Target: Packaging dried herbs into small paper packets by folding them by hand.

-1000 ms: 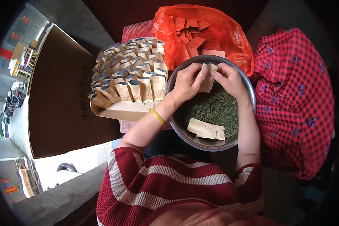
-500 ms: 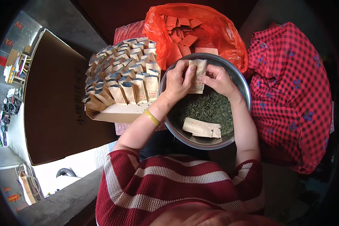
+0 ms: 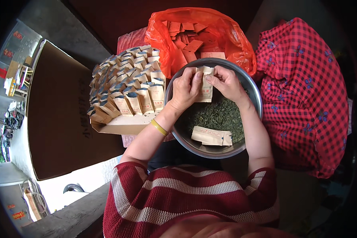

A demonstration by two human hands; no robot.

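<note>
Between my two hands, above the metal basin [image 3: 259, 101], is a small tan paper packet [image 3: 205, 92] with red print. My left hand [image 3: 187, 86] grips its left side near the top, thumb on the front. My right hand [image 3: 229, 84] pinches the upper right edge, its thumb also on the front. Fingers behind the packet are hidden. Dried green leaves, like loose tea [image 3: 220, 116], lie in the basin below. On the leaves, toward the near side, rest a few flat tan paper packets [image 3: 211, 135].
A cardboard tray [image 3: 119, 126] at the left holds many upright tan packets [image 3: 127, 81] with dark tops. Behind the basin stands an orange-red plastic bag [image 3: 240, 43] containing red packets [image 3: 193, 45]. Red-and-black checked cloth [image 3: 301, 99] bulges at the right; a large cardboard flap [image 3: 61, 107] rises far left.
My hands have drawn closer together at the packet's top edge, and its upper part now looks creased or spread. The whole view has shifted slightly.
</note>
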